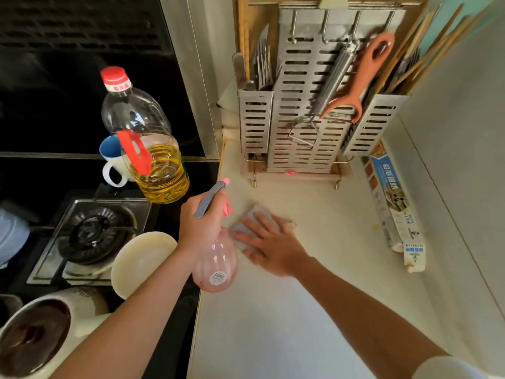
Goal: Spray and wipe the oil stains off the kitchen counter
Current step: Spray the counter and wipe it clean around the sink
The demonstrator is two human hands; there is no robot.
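My left hand grips a pink see-through spray bottle by its neck, above the left edge of the cream kitchen counter. The bottle's grey and pink nozzle points toward the back of the counter. My right hand lies flat, fingers spread, pressing a pale grey cloth onto the counter just right of the bottle. Part of the cloth is hidden under that hand. Small brownish specks show on the counter near the right wall.
A steel utensil rack with knives, peelers and chopsticks stands at the back. A foil roll box lies along the right wall. An oil bottle, a mug, a gas burner, a bowl and a pot are on the left.
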